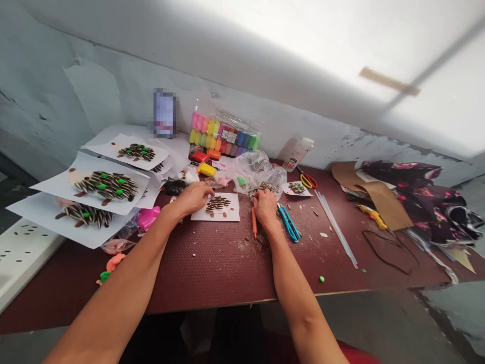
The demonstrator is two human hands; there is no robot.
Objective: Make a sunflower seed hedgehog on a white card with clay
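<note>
A white card [234,208] lies on the table, with rows of striped sunflower seeds [219,203] forming a hedgehog's back. My left hand [194,198] rests at the card's upper left edge, fingers bent and drawn together; anything between the fingertips is too small to make out. To the right of the card, my right hand [266,206] reaches to a seed pile [265,187] by a clear plastic bag [253,166]. Its fingers curl down at the pile, and what they pinch is hidden. Beside that hand lie an orange marker [254,223] and a blue utility knife [289,222].
Finished hedgehog sheets [109,188] are stacked at left. A pack of coloured clay [225,135] leans on the wall, near a white bottle [299,154]. Scissors [307,181], a small seed card [298,189], glue sticks [336,230], a glue gun [373,216] and floral cloth [413,194] are at right.
</note>
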